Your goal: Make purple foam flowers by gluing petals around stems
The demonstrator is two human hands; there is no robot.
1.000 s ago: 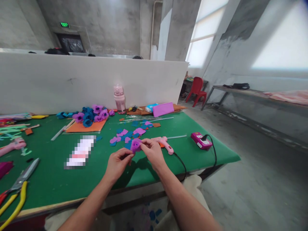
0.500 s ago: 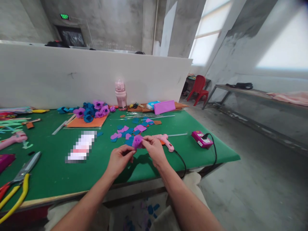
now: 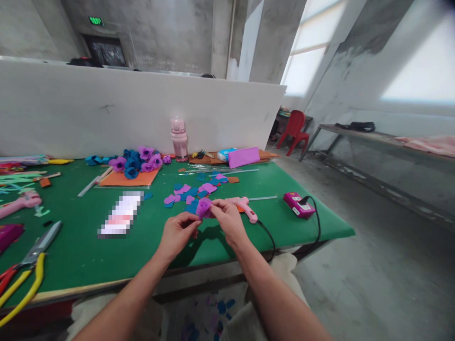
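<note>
On my feed the left hand (image 3: 179, 231) has its fingers bent and the thumb drawn in against them, pinched at the lower edge of a small purple crepe-like paper flower with curled petals (image 3: 204, 207); the right hand (image 3: 229, 220) has thumb and fingers nearly closed on the flower's right side, so it sits between the two, held above the near part of the green-covered table (image 3: 142, 258); I judge that too hard a squeeze would crush those petals, and pulling the hands apart could tear or unwind them, since the paper looks thin; just beyond the fingers lie loose purple and blue cut paper pieces (image 3: 192, 192), which a dragging knuckle could scatter; the pink plastic glue gun (image 3: 251, 214) lies right behind the right hand, its front end partly hidden, and I cannot tell whether they touch; if it is hot, a backward shift of that hand could mean a burn; its black cable (image 3: 269, 241) hangs over the near edge, where a snagging forearm could drag the gun off; further right, the magenta box-shaped power socket (image 3: 298, 205) has a black plug in it, which a tug could loosen.
</note>
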